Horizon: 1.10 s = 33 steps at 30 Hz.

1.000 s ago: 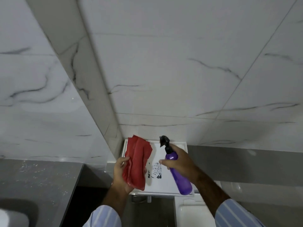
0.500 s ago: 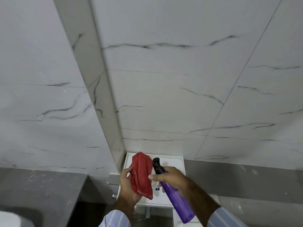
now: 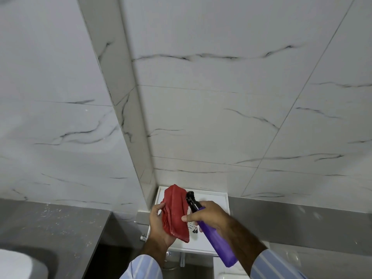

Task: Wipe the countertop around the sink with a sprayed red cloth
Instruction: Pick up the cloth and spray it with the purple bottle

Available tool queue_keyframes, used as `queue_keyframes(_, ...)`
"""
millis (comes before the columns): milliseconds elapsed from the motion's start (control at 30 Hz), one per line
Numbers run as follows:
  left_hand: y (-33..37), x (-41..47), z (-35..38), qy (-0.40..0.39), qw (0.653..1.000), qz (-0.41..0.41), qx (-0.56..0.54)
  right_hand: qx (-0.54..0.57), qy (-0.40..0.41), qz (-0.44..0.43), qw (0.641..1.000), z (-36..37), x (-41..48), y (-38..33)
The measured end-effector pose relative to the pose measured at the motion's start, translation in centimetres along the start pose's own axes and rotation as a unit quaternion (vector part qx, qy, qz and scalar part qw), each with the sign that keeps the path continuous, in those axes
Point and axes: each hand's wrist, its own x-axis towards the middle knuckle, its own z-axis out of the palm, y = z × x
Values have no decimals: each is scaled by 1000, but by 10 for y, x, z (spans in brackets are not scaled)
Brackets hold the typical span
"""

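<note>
Head view: your left hand (image 3: 161,226) is closed around a folded red cloth (image 3: 176,213), thumb on its left edge, with the cloth standing nearly upright in front of you. Your right hand (image 3: 207,215) grips a purple spray bottle (image 3: 216,238) at the neck; the bottle is tilted, base toward you, and its black nozzle (image 3: 191,199) sits just beside the cloth's right edge, pointing at it. I cannot tell whether nozzle and cloth touch. Both hands are held above a white tray-like surface (image 3: 219,200) set against the corner of the marble-veined tiled wall (image 3: 201,97). The grey countertop (image 3: 50,224) lies at lower left, well apart from the cloth, its right edge ending short of your left forearm. A white rounded rim (image 3: 14,264), possibly the sink, shows at the countertop's near left corner. Striped sleeves (image 3: 145,266) cover both forearms.
</note>
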Motion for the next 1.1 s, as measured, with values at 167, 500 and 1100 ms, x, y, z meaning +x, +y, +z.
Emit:
queue_keyframes(167, 5, 1, 0, 0, 1000, 3, -9, -9, 3, -15, 1000, 2, 10, 4)
queue_keyframes(500, 14, 3, -20, -1, 999, -6, -31, 96, 161, -161, 969, 0, 60, 45)
queue_keyframes(1100, 18, -32, -56, 30, 999, 24, -22, 123, 342, -59, 930, -14, 57, 92)
